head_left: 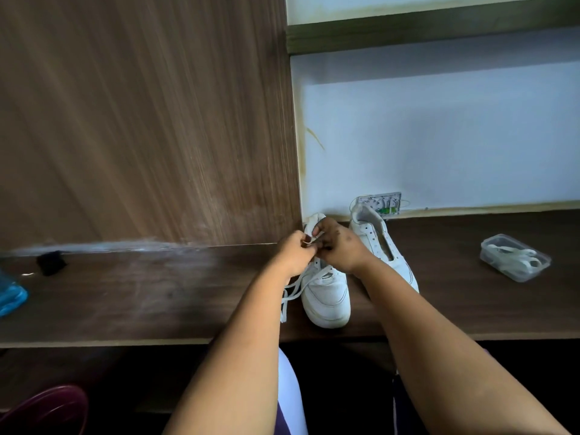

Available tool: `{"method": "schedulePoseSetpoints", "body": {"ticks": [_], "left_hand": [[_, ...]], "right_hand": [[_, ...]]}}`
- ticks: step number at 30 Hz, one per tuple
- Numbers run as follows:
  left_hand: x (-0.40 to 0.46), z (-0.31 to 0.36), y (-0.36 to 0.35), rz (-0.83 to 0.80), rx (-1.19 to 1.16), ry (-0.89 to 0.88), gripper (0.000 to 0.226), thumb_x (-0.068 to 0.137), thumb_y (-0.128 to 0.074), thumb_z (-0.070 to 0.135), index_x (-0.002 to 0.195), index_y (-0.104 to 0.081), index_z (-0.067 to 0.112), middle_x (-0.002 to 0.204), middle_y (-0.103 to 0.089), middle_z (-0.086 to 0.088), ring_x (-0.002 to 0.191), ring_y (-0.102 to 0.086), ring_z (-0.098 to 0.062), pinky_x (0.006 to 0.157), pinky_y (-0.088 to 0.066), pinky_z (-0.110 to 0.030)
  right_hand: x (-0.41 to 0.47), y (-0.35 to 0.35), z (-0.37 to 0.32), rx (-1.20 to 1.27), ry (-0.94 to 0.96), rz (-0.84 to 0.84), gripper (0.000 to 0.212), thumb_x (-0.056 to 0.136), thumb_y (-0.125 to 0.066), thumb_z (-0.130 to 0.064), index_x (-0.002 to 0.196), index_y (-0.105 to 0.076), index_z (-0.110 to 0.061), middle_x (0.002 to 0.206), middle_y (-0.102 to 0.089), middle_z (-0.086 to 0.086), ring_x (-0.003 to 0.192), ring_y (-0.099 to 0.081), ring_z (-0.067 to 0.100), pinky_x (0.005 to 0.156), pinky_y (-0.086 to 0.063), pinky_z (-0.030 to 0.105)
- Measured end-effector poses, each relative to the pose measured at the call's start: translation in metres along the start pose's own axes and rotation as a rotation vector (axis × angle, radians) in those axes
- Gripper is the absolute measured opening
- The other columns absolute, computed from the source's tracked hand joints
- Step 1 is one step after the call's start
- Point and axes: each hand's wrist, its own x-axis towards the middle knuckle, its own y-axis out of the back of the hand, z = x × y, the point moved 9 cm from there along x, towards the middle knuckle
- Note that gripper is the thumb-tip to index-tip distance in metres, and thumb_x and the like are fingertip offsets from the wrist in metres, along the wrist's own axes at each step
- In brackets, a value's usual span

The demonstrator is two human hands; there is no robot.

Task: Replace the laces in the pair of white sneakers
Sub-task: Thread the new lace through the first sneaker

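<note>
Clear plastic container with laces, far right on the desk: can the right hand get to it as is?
Probably yes: the clear plastic container sits in the open, but the right hand is busy pinching the white lace.

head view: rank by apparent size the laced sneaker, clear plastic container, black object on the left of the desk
1. laced sneaker, partly hidden by the hands, still largest
2. clear plastic container
3. black object, smallest

All sit at roughly similar depth on the desk, so nearness hardly skews the order.

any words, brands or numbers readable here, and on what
None can be read.
The wall plate behind the unlaced sneaker has green marks, too small and blurred to read.
The sneaker being laced and the clear plastic container show no legible brand or label.
</note>
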Motion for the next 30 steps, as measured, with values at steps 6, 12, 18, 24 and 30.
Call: {"method": "schedulePoseSetpoints", "body": {"ticks": [6, 12, 18, 24, 30], "left_hand": [[0.000, -0.006, 0.008, -0.033, -0.049, -0.008, 0.019, 0.088, -0.067, 0.007, 0.070, -0.062, 0.013, 0.064, -0.064, -0.002, 0.053, -0.059, -0.005, 0.071, -0.052, -0.026], [0.000, -0.010, 0.015, 0.016, 0.171, 0.018, 0.020, 0.087, -0.069, 0.012, 0.069, -0.063, 0.016, 0.065, -0.064, -0.003, 0.059, -0.061, -0.014, 0.072, -0.054, -0.029], [-0.007, -0.015, 0.010, 0.073, 0.484, 0.073, 0.009, 0.089, -0.056, 0.020, 0.086, -0.065, 0.019, 0.096, -0.068, -0.001, 0.093, -0.062, -0.024, 0.080, -0.051, -0.031], [-0.010, -0.016, -0.002, 0.104, 0.511, 0.051, 0.010, 0.090, -0.056, 0.023, 0.087, -0.064, 0.018, 0.098, -0.068, -0.005, 0.095, -0.063, -0.028, 0.078, -0.052, -0.032], [-0.009, -0.022, 0.009, 0.191, 0.522, 0.042, 0.011, 0.090, -0.057, 0.024, 0.079, -0.059, 0.021, 0.089, -0.068, -0.002, 0.090, -0.063, -0.026, 0.070, -0.046, -0.028]], "right_hand": [[0.002, -0.002, 0.002, -0.067, 0.062, 0.001, 0.012, 0.072, -0.082, -0.015, 0.078, -0.075, -0.009, 0.087, -0.056, -0.023, 0.067, -0.060, 0.004, 0.061, -0.041, 0.008], [0.005, -0.003, 0.020, -0.046, -0.088, -0.001, 0.028, 0.065, -0.085, -0.011, 0.077, -0.062, -0.018, 0.069, -0.071, -0.001, 0.062, -0.066, 0.004, 0.062, -0.055, 0.028], [0.009, -0.002, 0.034, -0.319, -0.183, -0.016, 0.021, 0.089, -0.057, -0.014, 0.100, -0.074, -0.017, 0.103, -0.071, 0.004, 0.095, -0.064, 0.021, 0.076, -0.048, 0.023], [0.006, -0.024, 0.048, -0.464, -0.218, -0.134, 0.025, 0.089, -0.058, -0.021, 0.112, -0.070, -0.021, 0.120, -0.057, 0.009, 0.103, -0.058, 0.022, 0.086, -0.047, 0.027], [0.004, -0.029, 0.053, -0.335, -0.269, -0.166, 0.024, 0.091, -0.059, -0.024, 0.110, -0.072, -0.018, 0.122, -0.060, 0.008, 0.109, -0.058, 0.022, 0.089, -0.046, 0.027]]}}
